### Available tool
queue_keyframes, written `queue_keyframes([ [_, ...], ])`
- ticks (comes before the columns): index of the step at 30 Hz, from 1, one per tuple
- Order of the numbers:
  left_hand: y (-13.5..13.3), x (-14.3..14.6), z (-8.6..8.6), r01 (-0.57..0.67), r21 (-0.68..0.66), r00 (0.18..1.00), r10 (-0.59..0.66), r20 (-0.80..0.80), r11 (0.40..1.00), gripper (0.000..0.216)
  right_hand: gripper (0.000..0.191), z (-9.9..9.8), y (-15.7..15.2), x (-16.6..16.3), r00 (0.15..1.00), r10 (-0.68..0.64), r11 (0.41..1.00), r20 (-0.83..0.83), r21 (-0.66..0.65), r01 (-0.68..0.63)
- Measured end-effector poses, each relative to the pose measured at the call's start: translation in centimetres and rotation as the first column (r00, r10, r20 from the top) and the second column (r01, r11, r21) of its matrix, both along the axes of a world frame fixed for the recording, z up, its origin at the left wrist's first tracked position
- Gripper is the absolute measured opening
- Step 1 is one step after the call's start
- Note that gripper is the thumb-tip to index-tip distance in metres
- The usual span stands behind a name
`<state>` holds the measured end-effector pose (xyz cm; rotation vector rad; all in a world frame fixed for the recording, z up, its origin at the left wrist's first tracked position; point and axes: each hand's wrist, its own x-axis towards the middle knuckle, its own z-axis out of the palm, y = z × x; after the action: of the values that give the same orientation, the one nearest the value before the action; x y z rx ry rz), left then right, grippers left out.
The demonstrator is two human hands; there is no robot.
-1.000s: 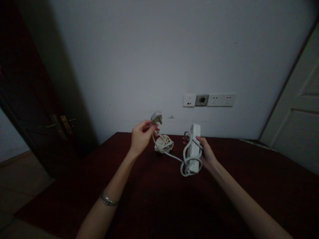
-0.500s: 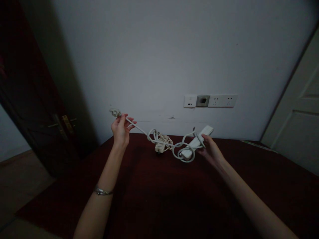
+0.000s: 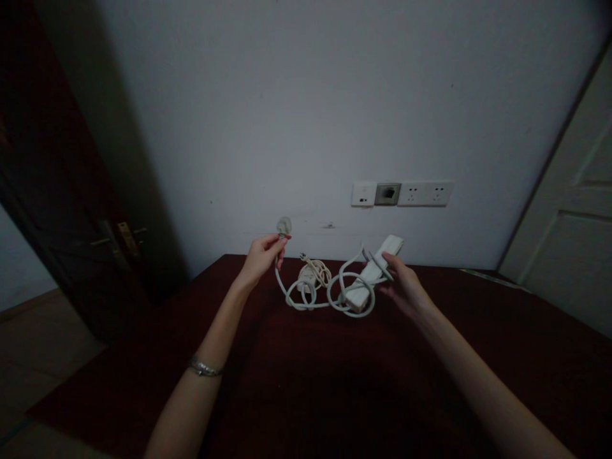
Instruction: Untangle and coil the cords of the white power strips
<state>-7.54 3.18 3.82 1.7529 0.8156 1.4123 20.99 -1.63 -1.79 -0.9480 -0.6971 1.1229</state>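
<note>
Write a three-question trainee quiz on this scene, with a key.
1. True or false: the left hand holds the white plug clear of the wall sockets.
2. The right hand holds:
A) a door handle
B) the white power strip
C) a wall switch
3. Fill in: the bracelet is on the ____ forearm.

Key: 1. True. 2. B. 3. Left.

No lettering or numbers seem readable in this dim light.
</note>
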Motion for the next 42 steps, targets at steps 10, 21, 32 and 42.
queue_keyframes([
  [10, 0.1, -0.5, 0.2, -0.023, -0.001, 0.986, 0.023, 0.165, 1.000, 0.025, 0.020, 1.2, -0.7, 0.1, 0.989, -0.057, 0.998, 0.135, 0.027, 0.054],
  [21, -0.4, -1.4, 0.7, 0.079, -0.067, 0.989, -0.069, 0.133, 0.995, 0.020, 0.022, 1.2, -0.5, 1.8, 0.985, -0.096, 0.995, 0.145, 0.002, 0.097],
  [32, -1.1, 0.3, -0.3, 0.233, -0.178, 0.905, -0.280, -0.320, 0.956, 0.019, 0.029, 2.1, -1.4, 0.0, 0.996, 0.088, 0.996, 0.005, -0.006, -0.088],
  [42, -2.3, 0.3, 0.2, 0.371, -0.115, 0.782, -0.377, -0.496, 0.921, 0.022, 0.023, 1.8, -1.1, 0.4, 0.993, 0.113, 0.994, -0.012, 0.010, -0.113],
])
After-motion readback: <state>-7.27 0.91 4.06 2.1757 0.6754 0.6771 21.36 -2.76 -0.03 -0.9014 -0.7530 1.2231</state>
